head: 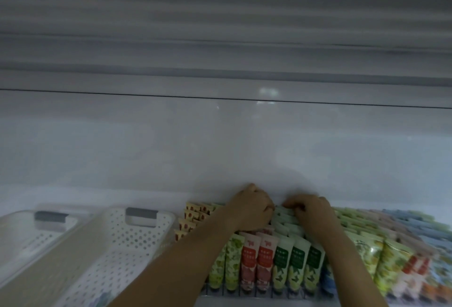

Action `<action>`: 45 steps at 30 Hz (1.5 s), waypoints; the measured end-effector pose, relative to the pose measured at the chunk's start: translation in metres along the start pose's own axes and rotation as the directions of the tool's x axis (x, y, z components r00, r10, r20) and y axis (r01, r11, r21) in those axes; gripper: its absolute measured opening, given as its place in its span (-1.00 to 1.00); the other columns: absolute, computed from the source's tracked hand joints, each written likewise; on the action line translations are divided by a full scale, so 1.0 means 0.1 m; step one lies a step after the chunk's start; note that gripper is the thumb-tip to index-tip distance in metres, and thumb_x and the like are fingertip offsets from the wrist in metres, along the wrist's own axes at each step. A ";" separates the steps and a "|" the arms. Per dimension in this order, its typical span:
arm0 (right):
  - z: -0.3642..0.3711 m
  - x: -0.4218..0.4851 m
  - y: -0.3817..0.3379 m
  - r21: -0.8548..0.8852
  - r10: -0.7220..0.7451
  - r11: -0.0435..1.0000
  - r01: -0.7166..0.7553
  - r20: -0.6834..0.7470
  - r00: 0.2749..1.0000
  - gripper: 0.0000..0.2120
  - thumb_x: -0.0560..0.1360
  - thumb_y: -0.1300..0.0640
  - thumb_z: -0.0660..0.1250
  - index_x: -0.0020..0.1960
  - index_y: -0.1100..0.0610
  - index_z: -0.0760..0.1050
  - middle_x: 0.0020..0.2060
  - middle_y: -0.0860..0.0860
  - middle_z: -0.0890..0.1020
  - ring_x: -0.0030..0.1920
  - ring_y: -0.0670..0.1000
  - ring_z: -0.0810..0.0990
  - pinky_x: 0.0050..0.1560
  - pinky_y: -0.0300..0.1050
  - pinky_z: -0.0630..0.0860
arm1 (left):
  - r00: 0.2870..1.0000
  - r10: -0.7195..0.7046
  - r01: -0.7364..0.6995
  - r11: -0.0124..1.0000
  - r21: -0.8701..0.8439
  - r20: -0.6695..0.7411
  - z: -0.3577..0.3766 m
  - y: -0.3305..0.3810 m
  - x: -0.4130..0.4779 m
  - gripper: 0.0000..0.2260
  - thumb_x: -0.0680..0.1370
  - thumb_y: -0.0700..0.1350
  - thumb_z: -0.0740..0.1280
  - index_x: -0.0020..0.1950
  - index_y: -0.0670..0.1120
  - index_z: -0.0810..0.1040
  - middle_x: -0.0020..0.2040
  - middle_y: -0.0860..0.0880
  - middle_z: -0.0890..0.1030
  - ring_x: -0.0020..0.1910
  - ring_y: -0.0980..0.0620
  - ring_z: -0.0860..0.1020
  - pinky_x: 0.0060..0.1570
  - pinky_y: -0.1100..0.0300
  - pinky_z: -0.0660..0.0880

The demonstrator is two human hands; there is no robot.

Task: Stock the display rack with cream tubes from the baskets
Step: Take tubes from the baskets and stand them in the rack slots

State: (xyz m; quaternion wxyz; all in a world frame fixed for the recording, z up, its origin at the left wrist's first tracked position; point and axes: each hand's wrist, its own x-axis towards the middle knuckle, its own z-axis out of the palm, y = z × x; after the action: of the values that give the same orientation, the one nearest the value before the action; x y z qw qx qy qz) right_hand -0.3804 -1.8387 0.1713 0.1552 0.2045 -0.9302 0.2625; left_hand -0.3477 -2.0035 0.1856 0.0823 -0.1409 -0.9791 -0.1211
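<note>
Pale-green cream tubes are packed upright in the display rack, to the right of 2 white perforated baskets. The left hand and right hand are curled side by side over a back row, pinching the crimped tube tops. The tubes are judged light, soft and slippery, so the stiffer crimp is best gripped. Label writing is too blurred to be read.

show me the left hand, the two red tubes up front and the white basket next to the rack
left hand [254,205], head view, back of the hand
red tubes [250,256], head view, label of the left one
white basket [127,248], head view, perforated floor
</note>
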 end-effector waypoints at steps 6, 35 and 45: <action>0.00 0.01 0.01 0.015 -0.032 0.999 0.032 -0.028 0.999 -0.70 0.49 0.32 0.21 0.04 0.06 0.64 0.07 0.01 0.66 0.11 0.08 0.58 0.23 -0.08 0.44 | 0.999 0.052 -0.053 0.998 0.027 0.013 -0.01 -0.02 -0.02 -0.61 0.55 -0.06 0.05 0.25 -0.16 0.52 0.27 -0.09 0.51 0.25 -0.08 0.31 0.31 0.05 0.26; -0.46 -0.14 -0.16 0.054 -0.014 0.999 0.001 0.246 0.969 -0.84 0.47 0.21 0.32 -0.02 0.10 0.65 -0.15 -0.08 0.57 -0.11 -0.12 0.50 -0.21 -0.39 0.37 | 0.975 0.184 -0.193 0.979 -0.068 -0.122 -0.06 0.12 -0.20 -0.84 0.51 -0.13 0.31 0.02 -0.07 0.65 -0.04 -0.05 0.63 0.06 -0.02 0.43 0.09 0.03 0.42; -0.39 -0.15 -0.22 -0.021 0.005 1.000 0.002 0.304 0.953 -0.79 0.44 0.23 0.34 0.02 0.07 0.66 -0.01 0.01 0.67 -0.10 -0.06 0.56 -0.07 -0.26 0.44 | 0.988 0.100 -0.100 0.995 0.013 -0.121 -0.08 0.29 -0.13 -0.87 0.46 -0.13 0.32 -0.07 -0.09 0.63 -0.06 -0.07 0.62 0.02 -0.05 0.50 -0.04 0.09 0.46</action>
State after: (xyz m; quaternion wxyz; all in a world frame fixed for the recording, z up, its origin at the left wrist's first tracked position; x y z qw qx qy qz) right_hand -0.3498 -1.8294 0.2067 0.0121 0.2401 -0.9458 0.2184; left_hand -0.3254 -1.9817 0.1966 0.1482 -0.1819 -0.9644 -0.1217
